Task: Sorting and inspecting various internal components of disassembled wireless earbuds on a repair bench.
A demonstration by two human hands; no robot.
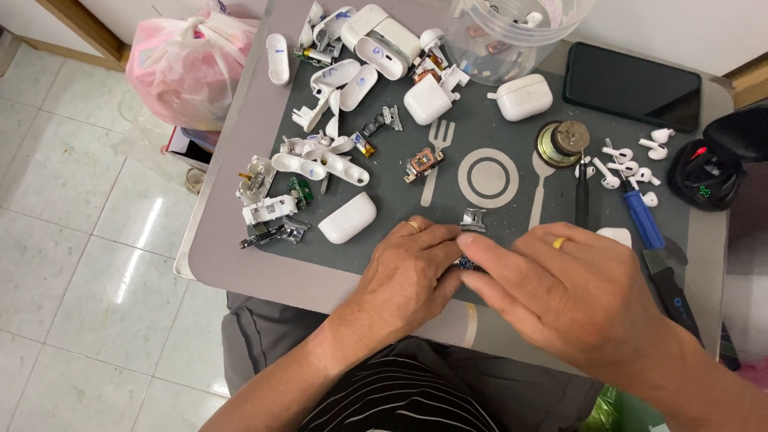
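My left hand (408,276) and my right hand (560,292) meet at the near edge of a dark grey mat (480,128). Between their fingertips they pinch a small dark electronic part (466,262), mostly hidden by the fingers. Just beyond the fingers lies a small metal bracket (473,218). A closed white earbud case (347,218) rests to the left of my left hand. Each hand wears a gold ring.
Opened white earbud cases and shell halves (352,56) litter the mat's far left. A clear plastic tub (512,28), a black phone (632,84), loose white earbuds (632,164), a blue-handled tool (642,218), pliers (672,288) and a black case (716,168) lie right. A pink bag (188,64) sits on the floor.
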